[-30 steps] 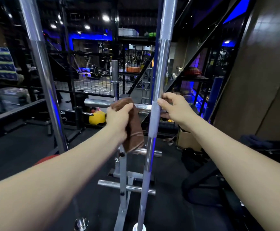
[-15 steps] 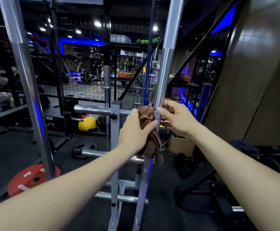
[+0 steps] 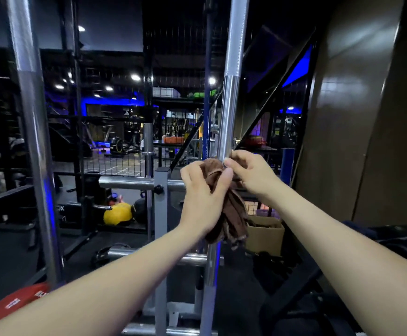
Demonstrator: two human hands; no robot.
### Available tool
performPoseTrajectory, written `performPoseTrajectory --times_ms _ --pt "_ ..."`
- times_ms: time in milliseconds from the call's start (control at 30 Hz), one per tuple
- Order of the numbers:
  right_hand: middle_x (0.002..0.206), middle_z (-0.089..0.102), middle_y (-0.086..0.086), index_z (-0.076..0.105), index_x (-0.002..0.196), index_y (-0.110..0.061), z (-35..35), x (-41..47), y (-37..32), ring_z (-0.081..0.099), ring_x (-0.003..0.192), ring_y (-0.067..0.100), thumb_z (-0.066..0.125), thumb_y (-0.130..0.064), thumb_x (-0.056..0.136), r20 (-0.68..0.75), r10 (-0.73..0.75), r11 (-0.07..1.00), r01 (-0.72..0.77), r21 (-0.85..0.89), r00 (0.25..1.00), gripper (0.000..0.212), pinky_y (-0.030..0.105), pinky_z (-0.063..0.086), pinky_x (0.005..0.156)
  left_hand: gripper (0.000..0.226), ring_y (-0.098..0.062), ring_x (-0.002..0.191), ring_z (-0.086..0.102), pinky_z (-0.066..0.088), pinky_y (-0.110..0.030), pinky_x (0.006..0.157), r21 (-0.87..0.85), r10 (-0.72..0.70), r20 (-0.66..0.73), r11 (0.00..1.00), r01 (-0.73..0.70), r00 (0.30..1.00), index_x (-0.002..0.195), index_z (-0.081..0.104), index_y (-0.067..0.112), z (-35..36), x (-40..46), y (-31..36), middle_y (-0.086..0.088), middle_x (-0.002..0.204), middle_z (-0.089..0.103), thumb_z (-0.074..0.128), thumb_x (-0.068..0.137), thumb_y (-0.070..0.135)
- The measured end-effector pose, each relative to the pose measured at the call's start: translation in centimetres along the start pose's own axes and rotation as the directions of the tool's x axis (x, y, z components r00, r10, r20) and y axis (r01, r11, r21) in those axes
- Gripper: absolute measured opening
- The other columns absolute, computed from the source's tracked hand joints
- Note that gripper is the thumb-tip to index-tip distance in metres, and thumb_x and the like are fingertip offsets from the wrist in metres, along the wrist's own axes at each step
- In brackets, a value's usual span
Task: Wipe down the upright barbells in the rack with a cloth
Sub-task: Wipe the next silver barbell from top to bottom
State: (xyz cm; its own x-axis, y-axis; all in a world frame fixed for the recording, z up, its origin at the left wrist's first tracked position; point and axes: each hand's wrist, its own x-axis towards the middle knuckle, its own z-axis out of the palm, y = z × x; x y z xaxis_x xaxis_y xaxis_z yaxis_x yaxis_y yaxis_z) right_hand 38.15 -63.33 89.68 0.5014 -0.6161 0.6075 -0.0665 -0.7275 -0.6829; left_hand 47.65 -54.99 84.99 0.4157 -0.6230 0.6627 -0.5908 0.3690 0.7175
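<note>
A chrome barbell [image 3: 230,98] stands upright in the middle of the view, slightly tilted. A brown cloth [image 3: 231,214] is bunched against its shaft at chest height and hangs down below. My left hand [image 3: 202,200] grips the cloth from the left, thumb across its top. My right hand [image 3: 251,173] is just to the right of the bar, fingertips pinching the cloth's upper edge at the shaft. A second upright barbell [image 3: 31,132] stands at the far left, untouched.
A grey rack post [image 3: 160,214] with horizontal chrome pegs [image 3: 125,183] stands behind my left hand. A red weight plate [image 3: 16,303] lies at the lower left, a yellow ball [image 3: 117,213] on the floor behind, a cardboard box [image 3: 265,235] to the right, a dark wall beyond.
My left hand carried the cloth rightward onto the middle barbell and bunched it there. My right hand went from holding the shaft to pinching the cloth's top edge.
</note>
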Motion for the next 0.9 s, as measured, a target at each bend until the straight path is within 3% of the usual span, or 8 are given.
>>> performPoseTrajectory --times_ms 67,200,333,433,567,667,800,900 --pt "0.071 0.048 0.008 0.056 0.083 -0.003 0.1 0.1 0.6 0.042 0.065 0.015 0.052 -0.017 0.097 -0.003 -0.029 1.0 0.029 -0.006 1.0 0.02 0.024 0.037 0.059 0.048 0.002 0.097 0.038 0.027 -0.014 0.079 -0.042 0.026 -0.021 0.999 -0.027 0.999 0.135 0.034 0.011 0.6 -0.3 -0.2 -0.002 0.127 0.03 0.046 0.095 0.036" --pt "0.064 0.043 0.006 0.055 0.08 -0.006 0.3 0.5 1.3 0.038 0.051 0.011 0.052 -0.018 0.098 -0.006 -0.045 0.996 0.046 0.079 0.999 0.021 0.017 0.033 0.043 0.044 -0.007 0.111 0.041 0.024 -0.011 0.085 -0.044 0.088 -0.054 0.995 -0.09 0.995 0.14 0.032 0.015 1.4 -0.6 -1.0 -0.003 0.136 0.028 0.037 0.099 0.03" --pt "0.043 0.041 -0.011 0.052 0.079 -0.013 0.4 0.9 1.8 0.031 0.033 -0.002 0.05 -0.019 0.099 0.04 -0.031 0.965 0.019 0.262 0.999 0.021 0.012 0.024 0.032 0.042 0.007 0.1 0.046 0.027 -0.005 0.078 0.074 0.216 -0.061 0.975 -0.211 0.975 0.138 0.033 0.01 1.9 -0.9 -1.8 -0.006 0.138 0.029 0.032 0.101 0.031" --pt "0.056 0.044 -0.004 0.056 0.096 -0.012 0.4 0.8 2.0 0.034 0.041 0.002 0.052 -0.021 0.098 0.028 -0.063 0.959 0.053 0.28 0.998 0.011 0.012 0.026 0.034 0.053 -0.02 0.117 0.044 0.029 -0.02 0.083 0.273 0.337 -0.14 0.917 -0.291 0.931 0.144 0.029 0.008 2.7 -0.7 -2.7 -0.01 0.139 0.033 0.036 0.099 0.037" --pt "0.07 0.051 0.001 0.059 0.096 -0.013 0.4 0.9 2.6 0.046 0.058 0.009 0.052 -0.016 0.098 -0.015 -0.139 0.962 0.138 0.236 0.99 0.007 0.015 0.04 0.045 0.066 -0.035 0.112 0.052 0.041 -0.038 0.084 0.41 0.382 -0.217 0.871 -0.271 0.899 0.147 0.02 0.014 3.8 -0.3 -3.4 -0.01 0.138 0.033 0.042 0.095 0.048" --pt "0.079 0.057 0.001 0.059 0.091 -0.018 0.5 0.6 2.6 0.053 0.065 0.011 0.055 -0.026 0.096 -0.029 -0.18 0.964 0.183 0.193 0.983 0.011 0.021 0.047 0.058 0.068 -0.039 0.116 0.049 0.041 -0.042 0.088 0.484 0.365 -0.267 0.851 -0.203 0.892 0.144 0.022 0.008 4.2 0.0 -3.4 -0.014 0.139 0.034 0.045 0.094 0.048" --pt "0.066 0.06 -0.006 0.063 0.072 -0.017 0.7 0.2 3.0 0.056 0.064 0.01 0.06 -0.033 0.093 -0.067 -0.175 0.936 0.188 0.298 0.982 0.026 0.019 0.046 0.05 0.05 -0.04 0.115 0.049 0.04 -0.043 0.088 0.513 0.404 -0.307 0.833 -0.207 0.862 0.133 0.035 0.008 4.4 0.0 -3.4 -0.015 0.13 0.042 0.044 0.096 0.041" --pt "0.067 0.058 -0.004 0.061 0.074 -0.018 1.0 0.3 3.8 0.053 0.065 0.012 0.061 -0.032 0.092 -0.095 -0.185 0.916 0.207 0.344 0.978 0.023 0.021 0.045 0.053 0.045 -0.041 0.111 0.05 0.035 -0.04 0.078 0.612 0.447 -0.306 0.769 -0.186 0.84 0.131 0.035 0.011 4.9 -1.6 -4.7 -0.013 0.126 0.042 0.038 0.099 0.042"
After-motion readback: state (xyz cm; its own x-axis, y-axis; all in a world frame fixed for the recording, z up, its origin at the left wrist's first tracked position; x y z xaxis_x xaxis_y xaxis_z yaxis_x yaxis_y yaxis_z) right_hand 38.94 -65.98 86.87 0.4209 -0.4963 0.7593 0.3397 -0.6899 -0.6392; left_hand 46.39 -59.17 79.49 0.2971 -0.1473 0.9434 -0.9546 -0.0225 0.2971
